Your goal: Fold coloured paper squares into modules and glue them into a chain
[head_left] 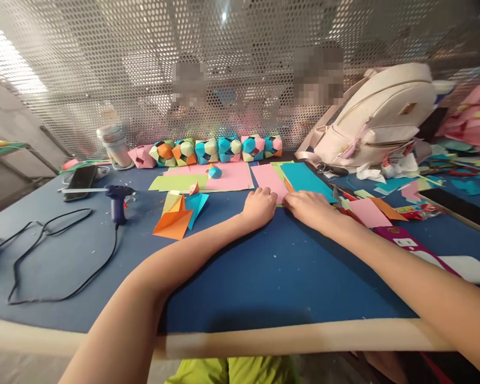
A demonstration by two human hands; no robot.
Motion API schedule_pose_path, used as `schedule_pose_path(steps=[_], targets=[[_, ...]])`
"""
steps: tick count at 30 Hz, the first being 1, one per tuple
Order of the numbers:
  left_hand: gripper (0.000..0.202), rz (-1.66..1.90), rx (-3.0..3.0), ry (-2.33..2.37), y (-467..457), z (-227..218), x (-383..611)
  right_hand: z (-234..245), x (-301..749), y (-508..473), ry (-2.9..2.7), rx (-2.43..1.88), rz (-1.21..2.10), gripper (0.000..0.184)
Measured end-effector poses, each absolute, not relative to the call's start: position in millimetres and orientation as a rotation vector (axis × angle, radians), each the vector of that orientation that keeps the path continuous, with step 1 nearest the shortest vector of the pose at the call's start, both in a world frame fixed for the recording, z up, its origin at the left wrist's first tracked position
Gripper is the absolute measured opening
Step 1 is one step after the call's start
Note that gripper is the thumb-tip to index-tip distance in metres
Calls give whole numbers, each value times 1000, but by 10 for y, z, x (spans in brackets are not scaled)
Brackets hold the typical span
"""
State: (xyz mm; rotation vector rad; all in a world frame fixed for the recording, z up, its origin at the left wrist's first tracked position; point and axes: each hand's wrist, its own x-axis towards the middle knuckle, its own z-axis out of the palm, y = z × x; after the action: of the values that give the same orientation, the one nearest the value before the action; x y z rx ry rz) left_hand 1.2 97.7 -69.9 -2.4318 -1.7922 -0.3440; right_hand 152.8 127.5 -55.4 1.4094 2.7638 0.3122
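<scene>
Both hands meet on the pink sheet [269, 180], lying mid-desk toward the far edge. The left hand [260, 205] is curled closed, knuckles up, pinning its near edge. The right hand [310, 207] is palm-down with its fingers bent over the same edge, grip hidden. Two-sided pressure likely keeps the paper flat. A teal sheet [304, 178] lies just beside.

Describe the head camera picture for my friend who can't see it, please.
The left hand and right hand, both bare, meet at the near edge of a pink paper sheet on a blue table. Behind it sits a row of folded paper balls; a glue gun stands to the left and a white backpack leans to the right.
</scene>
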Motion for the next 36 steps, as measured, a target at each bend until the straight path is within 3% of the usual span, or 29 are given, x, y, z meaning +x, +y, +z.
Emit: schedule_pose_path(steps=[36], targets=[[29, -956, -2467, -1833, 1037, -882, -52, -781, 1630, 1171, 3016, 1516, 573, 32]])
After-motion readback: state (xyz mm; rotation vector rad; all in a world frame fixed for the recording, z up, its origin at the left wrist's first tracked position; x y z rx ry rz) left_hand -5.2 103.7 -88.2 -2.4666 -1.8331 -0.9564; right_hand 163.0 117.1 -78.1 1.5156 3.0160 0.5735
